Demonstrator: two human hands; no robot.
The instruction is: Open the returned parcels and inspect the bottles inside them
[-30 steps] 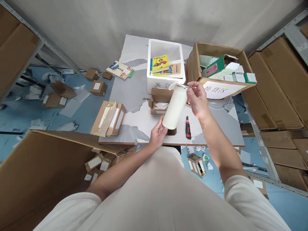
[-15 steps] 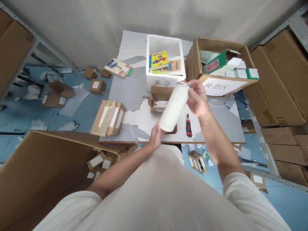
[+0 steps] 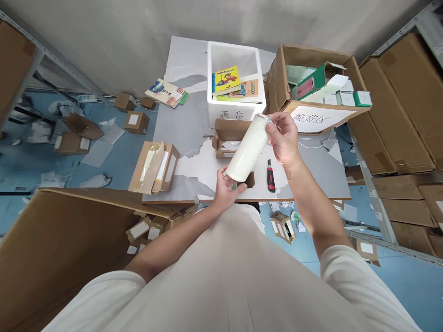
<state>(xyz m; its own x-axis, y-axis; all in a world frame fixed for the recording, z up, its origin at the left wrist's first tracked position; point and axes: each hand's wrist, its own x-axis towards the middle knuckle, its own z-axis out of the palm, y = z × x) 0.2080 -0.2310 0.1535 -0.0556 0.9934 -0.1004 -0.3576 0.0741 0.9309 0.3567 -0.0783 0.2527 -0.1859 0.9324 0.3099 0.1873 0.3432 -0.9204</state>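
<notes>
A cream-white bottle (image 3: pixel 248 150) with a silver ring at its top is tilted above the table, its upper end leaning right. My right hand (image 3: pixel 284 138) is closed around the top end. Just under the base, my left hand (image 3: pixel 226 188) is open, palm up, with thumb and fingers apart; its fingertips are at the bottle's lower edge. Behind the bottle stands an open small carton (image 3: pixel 230 131) with white paper inside. A red and black utility knife (image 3: pixel 271 176) lies on the table to the right of the bottle.
A white foam box (image 3: pixel 237 113) holds books. Beside it, a large carton (image 3: pixel 275 83) contains green and white boxes. Books (image 3: pixel 166 93) and a taped parcel (image 3: pixel 169 170) lie at the table's left. A big open carton (image 3: pixel 69 244) with parcels stands lower left; shelving (image 3: pixel 380 207) is right.
My left hand has loosened from the bottle's base, its thumb and fingers spreading apart beneath it. The right hand keeps the top end, and the bottle has shifted slightly up in view.
</notes>
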